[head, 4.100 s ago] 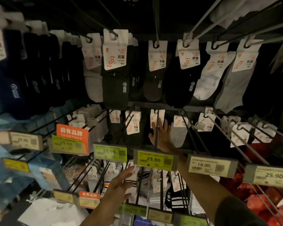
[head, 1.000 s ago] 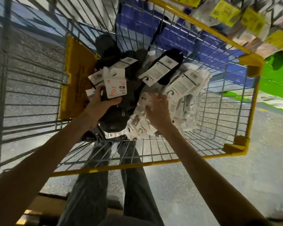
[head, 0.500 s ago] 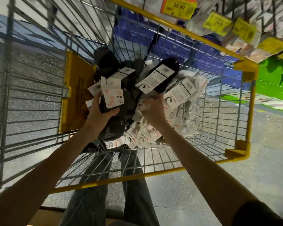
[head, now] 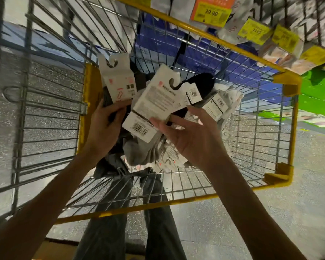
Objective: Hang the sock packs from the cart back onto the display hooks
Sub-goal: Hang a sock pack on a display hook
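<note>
I look down into a wire cart [head: 51,117] with a yellow rim. My left hand [head: 103,128] grips a dark sock pack [head: 118,79] by its white card header, lifted above the pile. My right hand [head: 188,136] pinches a grey sock pack [head: 154,102], its back label and barcode facing me, raised over the cart. More sock packs [head: 214,102], black and white ones, lie heaped in the cart beneath both hands.
Yellow price tags [head: 210,14] and hanging goods of the display run along the top right. A blue shelf base [head: 176,53] stands behind the cart. My legs [head: 120,222] in dark trousers show under the cart, on grey speckled floor [head: 298,203].
Earlier I reached among the display hooks; then I turned down to the cart. Over the last second both hands have lifted a pack each out of the pile, toward me.
</note>
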`<control>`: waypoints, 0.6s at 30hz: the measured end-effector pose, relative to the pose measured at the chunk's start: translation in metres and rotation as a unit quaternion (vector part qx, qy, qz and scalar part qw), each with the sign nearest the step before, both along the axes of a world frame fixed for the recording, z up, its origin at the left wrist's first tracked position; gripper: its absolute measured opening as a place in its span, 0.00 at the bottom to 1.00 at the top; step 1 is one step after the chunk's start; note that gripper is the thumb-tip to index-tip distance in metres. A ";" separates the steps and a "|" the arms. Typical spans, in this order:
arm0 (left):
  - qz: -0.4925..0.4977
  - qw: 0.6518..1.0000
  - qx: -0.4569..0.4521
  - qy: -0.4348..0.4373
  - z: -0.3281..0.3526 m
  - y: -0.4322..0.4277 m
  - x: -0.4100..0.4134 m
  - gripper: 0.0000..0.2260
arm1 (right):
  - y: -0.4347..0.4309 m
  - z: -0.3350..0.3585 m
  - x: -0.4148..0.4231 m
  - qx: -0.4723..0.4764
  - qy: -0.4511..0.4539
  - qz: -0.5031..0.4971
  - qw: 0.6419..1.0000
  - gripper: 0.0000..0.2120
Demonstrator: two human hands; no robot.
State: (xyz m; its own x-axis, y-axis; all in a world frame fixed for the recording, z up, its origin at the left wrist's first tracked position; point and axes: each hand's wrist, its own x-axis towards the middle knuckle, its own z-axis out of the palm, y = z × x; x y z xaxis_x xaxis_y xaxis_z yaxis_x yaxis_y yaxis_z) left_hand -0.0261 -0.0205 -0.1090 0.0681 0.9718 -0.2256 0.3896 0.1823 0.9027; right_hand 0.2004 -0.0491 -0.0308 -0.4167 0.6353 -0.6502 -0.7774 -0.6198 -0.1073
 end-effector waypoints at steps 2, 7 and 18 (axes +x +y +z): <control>0.030 0.991 -0.078 -0.108 0.013 0.010 0.004 0.14 | 0.004 0.000 -0.003 0.012 -0.019 0.001 1.000 0.19; -0.049 0.941 -0.247 -0.228 0.026 0.022 0.005 0.19 | 0.006 -0.021 -0.014 0.004 -0.069 0.012 0.998 0.21; 0.057 0.941 -0.283 -0.176 -0.016 -0.013 0.019 0.10 | -0.003 -0.093 0.009 0.025 -0.601 0.238 0.763 0.15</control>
